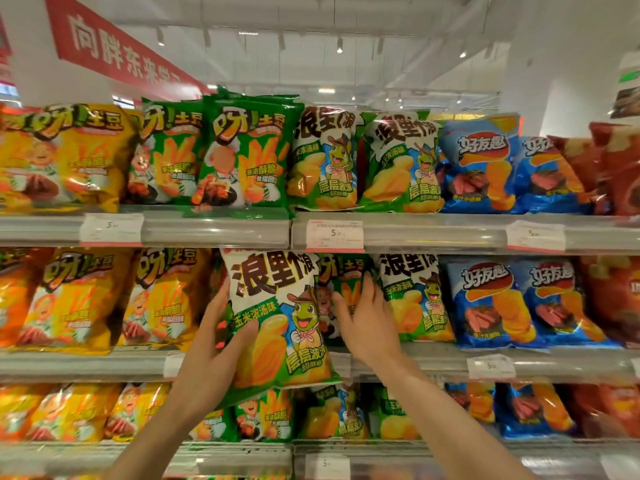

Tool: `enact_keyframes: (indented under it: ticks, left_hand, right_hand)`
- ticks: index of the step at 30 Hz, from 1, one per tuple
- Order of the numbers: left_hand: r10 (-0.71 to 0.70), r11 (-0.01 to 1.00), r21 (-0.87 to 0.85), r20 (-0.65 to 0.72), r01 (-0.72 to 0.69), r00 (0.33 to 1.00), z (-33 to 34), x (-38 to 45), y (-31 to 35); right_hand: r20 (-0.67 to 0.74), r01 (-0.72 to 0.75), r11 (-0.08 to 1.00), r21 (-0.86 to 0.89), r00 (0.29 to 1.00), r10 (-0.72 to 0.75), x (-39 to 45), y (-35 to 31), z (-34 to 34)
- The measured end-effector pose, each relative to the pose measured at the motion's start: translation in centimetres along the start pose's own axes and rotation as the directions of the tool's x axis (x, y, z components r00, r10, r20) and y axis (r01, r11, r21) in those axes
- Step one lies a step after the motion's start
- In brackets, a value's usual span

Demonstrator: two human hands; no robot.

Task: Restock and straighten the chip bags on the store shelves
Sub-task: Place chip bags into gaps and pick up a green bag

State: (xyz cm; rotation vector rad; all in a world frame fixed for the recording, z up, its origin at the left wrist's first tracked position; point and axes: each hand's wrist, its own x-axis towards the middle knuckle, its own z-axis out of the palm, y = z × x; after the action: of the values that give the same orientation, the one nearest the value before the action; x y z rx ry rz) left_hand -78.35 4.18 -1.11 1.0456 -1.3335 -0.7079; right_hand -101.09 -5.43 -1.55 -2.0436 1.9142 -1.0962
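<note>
My left hand (221, 337) grips the left edge of a white and green turtle chip bag (280, 320), held in front of the middle shelf and tilted slightly. My right hand (367, 320) reaches into the middle shelf with its fingers spread on a green fries bag (341, 282) that stands behind and to the right of the held bag. Whether the fingers grip that bag I cannot tell. A second turtle bag (415, 299) stands upright just right of my right hand.
Three shelves are packed with bags: yellow fries bags (79, 299) at left, blue bags (495, 303) and red bags (613, 299) at right. The top shelf holds green fries bags (242, 157) and turtle bags (329, 157). Price tags (334, 235) line the shelf rails.
</note>
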Motion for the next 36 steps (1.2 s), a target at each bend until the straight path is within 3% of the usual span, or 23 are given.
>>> enact_keyframes:
  ticks: [11,27,36]
  left_hand:
    - [-0.049,0.998,0.027,-0.043,0.05,0.998,-2.0,-0.5,0.4]
    - [-0.051,0.997,0.057,-0.05,0.054,0.997,-3.2,-0.2,0.7]
    - [-0.05,0.997,0.048,-0.047,0.053,0.998,-3.8,0.1,0.6]
  right_hand:
    - [0.101,-0.231,0.973,0.012,0.968,0.229,3.0,-2.1,3.8]
    - [0.015,-0.153,0.975,-0.161,0.987,0.158,3.8,-3.8,3.8]
    - [0.124,-0.205,0.964,0.167,0.975,0.186,4.8,-1.0,2.5]
